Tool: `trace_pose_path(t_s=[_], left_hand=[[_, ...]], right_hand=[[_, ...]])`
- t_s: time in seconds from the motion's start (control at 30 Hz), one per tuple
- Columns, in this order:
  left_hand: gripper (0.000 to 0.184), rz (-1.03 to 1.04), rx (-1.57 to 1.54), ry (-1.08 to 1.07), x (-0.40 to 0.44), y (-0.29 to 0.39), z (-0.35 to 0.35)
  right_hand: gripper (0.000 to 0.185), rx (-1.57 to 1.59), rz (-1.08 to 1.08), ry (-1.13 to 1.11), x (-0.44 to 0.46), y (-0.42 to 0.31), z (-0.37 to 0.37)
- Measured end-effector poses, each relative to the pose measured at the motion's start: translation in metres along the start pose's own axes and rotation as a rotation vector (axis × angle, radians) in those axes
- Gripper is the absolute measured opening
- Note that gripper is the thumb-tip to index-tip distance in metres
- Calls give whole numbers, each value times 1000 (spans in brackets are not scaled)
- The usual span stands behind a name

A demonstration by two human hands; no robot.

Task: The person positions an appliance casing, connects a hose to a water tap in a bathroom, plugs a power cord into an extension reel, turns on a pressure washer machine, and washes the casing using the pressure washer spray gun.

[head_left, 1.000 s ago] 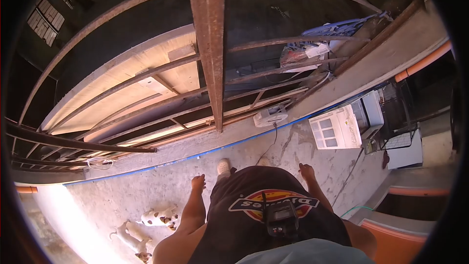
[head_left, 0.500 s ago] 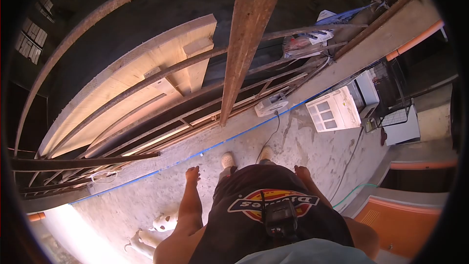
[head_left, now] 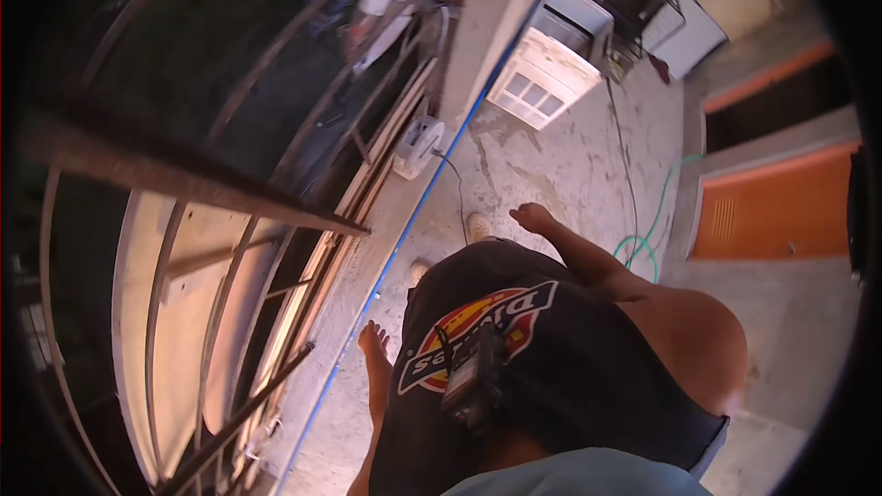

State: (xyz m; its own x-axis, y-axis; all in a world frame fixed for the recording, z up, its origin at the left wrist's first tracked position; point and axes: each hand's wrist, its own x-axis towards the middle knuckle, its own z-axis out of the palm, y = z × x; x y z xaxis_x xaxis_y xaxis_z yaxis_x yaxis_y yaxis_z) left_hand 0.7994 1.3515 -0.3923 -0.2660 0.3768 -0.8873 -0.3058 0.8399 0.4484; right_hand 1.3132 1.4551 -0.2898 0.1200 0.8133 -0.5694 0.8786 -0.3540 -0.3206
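My left hand (head_left: 374, 340) hangs low beside my body, its fingers apart with nothing in them. It is nearest to the blue line (head_left: 390, 262) along the floor edge. My right hand (head_left: 533, 218) is held out over the concrete floor (head_left: 579, 174), its fingers curled in, and I see nothing in it. Neither hand touches an object. A black device (head_left: 473, 381) sits on my dark printed shirt (head_left: 588, 377). The tips of my light perforated shoes (head_left: 479, 227) show past the shirt.
Rusty metal bars (head_left: 266, 207) stand along the left, with pale wooden boards (head_left: 197, 262) behind them. Ahead are a white box-shaped appliance (head_left: 421, 145) with a cord and a white panelled unit (head_left: 542, 83). A green hose (head_left: 640, 243) and an orange door (head_left: 781, 207) are at right.
My view has swung to the right, and the bars now lie further left. My right hand has moved forward, while my left hand has dropped back. The white unit appears further up.
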Motion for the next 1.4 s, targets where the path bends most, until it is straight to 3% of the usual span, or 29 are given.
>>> trace_pose_path(t_s=[0.07, 0.13, 0.17, 0.2, 0.33, 0.4, 0.43, 0.53, 0.6, 0.7, 0.77, 0.8, 0.87, 0.93, 1.07, 1.23, 1.33, 1.4], left_hand=[[48, -78, -35, -14, 40, -29, -6], [44, 31, -4, -138, 89, -51, -15], [42, -27, -52, -190, 90, -43, -15], [42, 105, 615, -187, 88, -30, -15], [43, 78, 402, -127, 80, 5, 7], [45, 45, 228, -77, 68, 16, 24], [46, 27, 226, -39, 55, 26, 34], [46, 22, 440, 81, -61, 98, 127], [46, 111, 317, 96, -78, 101, 163], [40, 105, 400, 119, -104, 108, 218], [39, 101, 512, 61, -111, 111, 253], [39, 93, 574, 59, -116, 110, 266], [39, 103, 569, 64, -127, 108, 294], [39, 117, 573, 67, -140, 113, 323], [41, 204, 1002, -94, -168, 131, 379], [44, 230, 1043, -153, -153, 146, 416], [45, 267, 1088, -234, -119, 164, 429], [44, 247, 1012, -238, -93, 176, 448]], right_hand=[[47, -13, -12, 52, -2, -2, -10], [46, 59, 44, 122, 8, 14, -6], [46, 87, 62, 132, 7, 22, -11], [46, 126, 107, 164, 4, 31, -17], [36, 343, 276, 382, 22, 98, -56], [37, 452, 317, 510, 45, 148, -105], [38, 261, 237, 691, 73, 190, -123], [46, 247, 327, 1026, 100, 240, -256], [49, 233, 383, 1134, 136, 274, -335], [49, 230, 481, 1126, 192, 328, -411], [49, 198, 619, 873, 231, 364, -439], [49, 208, 618, 857, 246, 379, -444], [55, 231, 535, 464, 273, 402, -450], [54, 251, 520, 407, 308, 429, -440], [48, 386, 499, 251, 315, 448, -437], [45, 614, 518, 376, 287, 461, -418], [40, 709, 475, 460, 210, 435, -421], [33, 735, 336, 709, 136, 403, -417]])
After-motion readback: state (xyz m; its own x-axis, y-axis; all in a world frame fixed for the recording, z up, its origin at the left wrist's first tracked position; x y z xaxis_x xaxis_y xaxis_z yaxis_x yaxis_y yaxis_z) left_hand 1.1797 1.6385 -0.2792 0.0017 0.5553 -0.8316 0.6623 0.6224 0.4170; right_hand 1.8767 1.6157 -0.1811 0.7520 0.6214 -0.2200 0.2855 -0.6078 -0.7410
